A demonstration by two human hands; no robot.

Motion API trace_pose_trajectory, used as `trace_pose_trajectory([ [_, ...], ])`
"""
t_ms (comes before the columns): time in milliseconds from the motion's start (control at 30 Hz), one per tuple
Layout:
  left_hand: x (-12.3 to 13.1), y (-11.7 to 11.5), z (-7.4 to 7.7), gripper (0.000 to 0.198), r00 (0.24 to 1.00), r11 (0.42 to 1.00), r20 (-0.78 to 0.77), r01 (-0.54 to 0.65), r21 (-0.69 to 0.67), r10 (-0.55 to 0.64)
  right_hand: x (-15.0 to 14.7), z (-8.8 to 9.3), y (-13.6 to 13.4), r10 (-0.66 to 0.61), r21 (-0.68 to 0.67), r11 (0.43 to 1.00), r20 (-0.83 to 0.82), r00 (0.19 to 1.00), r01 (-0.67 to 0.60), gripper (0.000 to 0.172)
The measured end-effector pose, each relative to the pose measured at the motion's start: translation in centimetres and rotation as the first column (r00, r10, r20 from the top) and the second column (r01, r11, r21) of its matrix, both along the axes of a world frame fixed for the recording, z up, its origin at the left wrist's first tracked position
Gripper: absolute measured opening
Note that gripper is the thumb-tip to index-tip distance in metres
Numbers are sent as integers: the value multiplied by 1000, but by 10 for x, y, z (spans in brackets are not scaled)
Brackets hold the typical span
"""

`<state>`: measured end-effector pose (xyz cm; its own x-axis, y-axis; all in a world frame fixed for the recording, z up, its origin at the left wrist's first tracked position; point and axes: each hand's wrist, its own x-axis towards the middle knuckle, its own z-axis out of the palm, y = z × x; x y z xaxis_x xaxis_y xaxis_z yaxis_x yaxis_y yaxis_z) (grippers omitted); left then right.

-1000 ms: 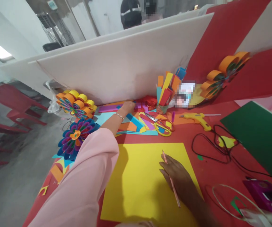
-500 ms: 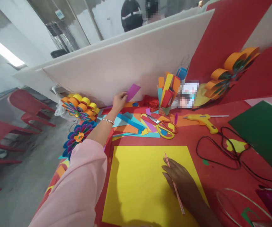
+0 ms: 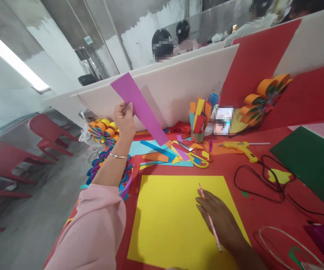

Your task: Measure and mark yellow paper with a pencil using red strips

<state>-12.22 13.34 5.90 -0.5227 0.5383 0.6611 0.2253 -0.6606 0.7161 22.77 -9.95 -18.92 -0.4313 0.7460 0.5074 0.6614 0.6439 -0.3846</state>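
Note:
My left hand point(image 3: 125, 117), raised above the back of the table, pinches a long purple paper strip point(image 3: 142, 103) between thumb and fingers. The strip slants down to the right, its lower end over a pile of coloured paper scraps point(image 3: 156, 150). On the large yellow paper sheet point(image 3: 173, 217) rests my right hand point(image 3: 218, 213), with a pink pencil point(image 3: 211, 221) held along its fingers, tip pointing away from me. Scissors with red and yellow handles point(image 3: 197, 153) lie on the scraps, beyond the sheet's far edge.
A cup of paper strips point(image 3: 198, 135) stands against the white board point(image 3: 170, 82). At right lie a yellow glue gun point(image 3: 240, 147), its black cable point(image 3: 259, 198) and a green sheet point(image 3: 314, 165). Paper-loop flowers point(image 3: 102, 131) sit at left. Other people point(image 3: 187, 41) are beyond the board.
My left hand has lifted the purple strip up and to the left, clear of the pile, so its full length shows. My right hand stays on the sheet with the pencil.

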Motion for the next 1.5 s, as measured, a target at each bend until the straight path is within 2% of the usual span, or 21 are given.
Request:
trace_pose_trajectory([
  [67, -8, -3, 5, 42, 998, 999, 63, -11, -48, 14, 1, -1, 0, 7, 3, 1000, 0, 1000, -7, 18],
  [167, -19, -7, 4, 41, 994, 995, 106, -18, -96, 28, 1, -2, 0, 6, 4, 1000, 3, 1000, -6, 19],
  [300, -30, 0, -7, 40, 988, 990, 142, -37, -135, 56, 1, -2, 1, 14, -14, 1000, 1, 1000, -14, 18],
  [367, -36, 10, -17, 33, 984, 974, 128, -95, -206, 123, 0, -2, 1, 16, -22, 1000, 1, 1000, -15, 19],
  [400, -40, 16, -23, 28, 982, 949, 67, -154, -275, 179, 0, -3, 1, 12, -26, 1000, 0, 1000, -12, 19],
  [467, -46, 27, -37, 19, 949, 852, -156, -316, -417, 276, 0, -3, -1, 7, -40, 999, -5, 1000, -7, 19],
  [533, -52, 35, -54, 17, 878, 749, -377, -457, -480, 295, 0, -3, -2, 4, -52, 999, -12, 1000, -5, 20],
  [567, -54, 37, -63, 17, 846, 719, -451, -499, -483, 285, 0, -3, -3, 1, -54, 999, -14, 1000, -2, 20],
  [633, -54, 37, -81, 26, 799, 700, -541, -543, -464, 262, 1, -1, -3, -8, -53, 999, -12, 1000, 7, 20],
  [733, -41, 34, -107, 52, 690, 708, -705, -579, -404, 162, 1, 1, -2, -7, -57, 998, 17, 1000, 8, 20],
  [800, -25, 36, -123, 55, 596, 750, -803, -522, -407, -22, 1, 3, -1, -4, -65, 998, 38, 999, 7, 20],
  [867, -5, 45, -136, 48, 465, 775, -844, -417, -474, -267, 1, 3, 0, -6, -67, 998, 35, 999, 8, 20],
  [967, 23, 64, -151, 54, 288, 742, -819, -348, -573, -497, 2, 3, 0, -5, -45, 999, -12, 1000, 5, 19],
  [1067, 44, 80, -161, 46, 222, 693, -788, -380, -613, -574, 2, 4, -1, 0, -37, 999, -37, 999, -1, 20],
  [1167, 53, 86, -166, 31, 242, 692, -788, -380, -614, -566, 2, 6, -2, -6, -31, 1000, -44, 999, 5, 21],
  [1300, 44, 81, -161, 22, 373, 751, -802, -312, -582, -466, 2, 7, -2, -9, -24, 1000, -53, 999, 8, 21],
  [1400, 29, 74, -144, 26, 539, 824, -778, -245, -510, -322, 2, 6, -2, 3, -48, 999, -29, 1000, -5, 21],
  [1500, 20, 63, -116, 21, 709, 895, -695, -225, -386, -121, 2, 5, -2, 5, -72, 997, 10, 1000, -4, 20],
])
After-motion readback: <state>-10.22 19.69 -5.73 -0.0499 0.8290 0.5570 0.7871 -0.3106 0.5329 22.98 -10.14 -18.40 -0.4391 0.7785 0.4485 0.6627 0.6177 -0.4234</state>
